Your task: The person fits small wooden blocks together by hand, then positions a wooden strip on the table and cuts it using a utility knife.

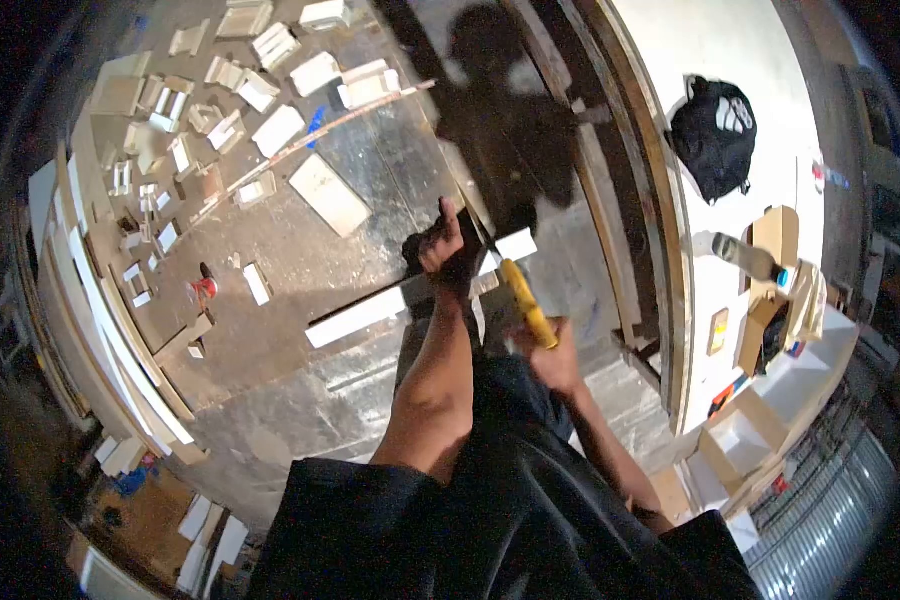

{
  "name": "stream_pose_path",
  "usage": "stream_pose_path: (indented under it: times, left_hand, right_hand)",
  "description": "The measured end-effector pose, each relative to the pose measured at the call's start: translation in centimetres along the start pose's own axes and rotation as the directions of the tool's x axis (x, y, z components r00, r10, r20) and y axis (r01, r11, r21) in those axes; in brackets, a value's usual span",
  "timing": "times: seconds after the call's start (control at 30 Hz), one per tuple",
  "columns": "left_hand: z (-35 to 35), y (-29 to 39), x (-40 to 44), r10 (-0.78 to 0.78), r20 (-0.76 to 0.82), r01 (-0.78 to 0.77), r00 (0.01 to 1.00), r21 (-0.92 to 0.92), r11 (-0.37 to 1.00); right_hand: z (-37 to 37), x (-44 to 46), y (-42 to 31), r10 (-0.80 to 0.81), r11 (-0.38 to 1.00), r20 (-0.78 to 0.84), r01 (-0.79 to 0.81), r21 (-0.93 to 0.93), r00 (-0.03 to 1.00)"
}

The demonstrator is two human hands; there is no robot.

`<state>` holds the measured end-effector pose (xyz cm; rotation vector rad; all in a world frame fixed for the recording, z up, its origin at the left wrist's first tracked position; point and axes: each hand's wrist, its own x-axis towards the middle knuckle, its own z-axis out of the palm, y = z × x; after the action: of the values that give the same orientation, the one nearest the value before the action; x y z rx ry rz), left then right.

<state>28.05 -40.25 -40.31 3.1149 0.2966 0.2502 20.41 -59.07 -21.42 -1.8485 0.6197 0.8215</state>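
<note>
My right hand [553, 362] is wrapped round the yellow handle of a tool [525, 302]. The handle slants up and left, and a thin dark part runs on from its far end; its kind is not clear. Ahead and to the left, my left hand [442, 246] lies partly in dark shadow, one finger stretched up and the others curled. What those fingers hold, if anything, is hidden. A long white board [358, 318] passes below my left hand, its other end showing beyond the hand beside the tool's tip.
Several small wooden pieces [278, 130] are scattered over the floor at upper left, near a white panel [330, 194]. A red can [202, 289] stands at left. On the right, a white-topped table [705, 235] bears a black bag [712, 138] and a bottle [745, 259].
</note>
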Motion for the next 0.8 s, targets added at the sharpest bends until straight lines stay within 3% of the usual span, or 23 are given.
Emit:
stream_pose_path:
  times: [0.03, 0.07, 0.17, 0.23, 0.3, 0.33, 0.37, 0.43, 0.47, 0.5, 0.57, 0.67, 0.77, 0.8]
  left_hand:
    - [-1.4, 0.6, -1.0, -0.014, 0.004, 0.014, 1.0, -0.016, 1.0]
    - [-2.1, 0.7, -0.6, -0.034, 0.004, 0.034, 0.999, -0.152, 0.988]
    - [-1.2, 0.7, -1.0, -0.046, 0.022, 0.049, 0.999, -0.187, 0.981]
    - [-1.6, 0.6, -0.5, -0.015, -0.072, 0.003, 0.997, -0.165, 0.986]
    - [-2.2, 0.7, -0.9, -0.055, 0.134, 0.084, 0.989, -0.216, 0.973]
    - [-2.1, 0.9, -0.9, -0.073, 0.235, 0.105, 0.969, -0.124, 0.987]
    - [-2.0, 1.0, -1.0, -0.081, 0.231, 0.112, 0.969, -0.124, 0.986]
    - [-1.1, 0.8, -0.8, -0.049, -0.023, 0.048, 0.999, -0.039, 0.998]
    - [-0.9, 1.0, -1.6, -0.079, 0.197, 0.067, 0.977, 0.067, 0.995]
    - [-1.1, 0.7, -1.2, -0.048, 0.027, 0.052, 0.998, -0.141, 0.989]
    - [-0.7, 0.7, -1.0, -0.052, 0.021, 0.055, 0.998, -0.197, 0.979]
    - [-1.2, 0.7, -1.6, -0.071, 0.067, 0.082, 0.995, -0.188, 0.979]
    - [0.4, 0.2, -2.4, -0.02, 0.058, 0.033, 0.998, -0.246, 0.969]
    - [0.3, 0.3, -2.4, -0.012, 0.057, 0.019, 0.998, -0.115, 0.993]
  right_hand:
    - [-0.7, -1.8, 1.1, 0.013, 0.994, -0.039, -0.009, 0.105, 0.999]
    - [-2.6, -3.5, 1.8, 0.016, 0.999, 0.012, -0.016, 0.037, 1.0]
    - [-4.5, -9.2, -1.3, 0.094, 0.995, -0.093, -0.095, -0.007, 0.991]
    - [-4.4, -7.9, -1.8, 0.092, 0.995, -0.037, -0.091, 0.033, 0.995]
    - [-3.4, -4.6, -1.3, 0.093, 0.993, 0.012, -0.094, 0.076, 0.996]
    - [-1.6, -2.3, 0.7, 0.055, 0.998, -0.001, -0.055, 0.003, 0.998]
    - [-0.7, -0.5, 1.5, -0.007, 0.997, -0.003, 0.007, -0.079, 1.0]
    - [-0.3, -0.3, -0.1, -0.004, 0.998, -0.043, 0.001, -0.055, 0.999]
    - [-0.6, -2.6, -0.2, 0.054, 0.998, -0.099, -0.057, -0.029, 0.994]
    - [-1.6, -5.1, 0.5, 0.066, 0.997, -0.111, -0.07, -0.028, 0.992]
    - [-3.4, -8.3, 1.8, 0.043, 0.994, -0.086, -0.034, 0.101, 0.995]
    - [-3.9, -9.2, -1.5, 0.09, 0.996, -0.111, -0.088, 0.024, 0.99]
    - [-1.3, -2.4, -1.4, 0.162, 0.987, -0.086, -0.161, 0.012, 0.983]
    - [-0.9, -2.5, -2.1, 0.157, 0.988, -0.08, -0.157, 0.008, 0.984]
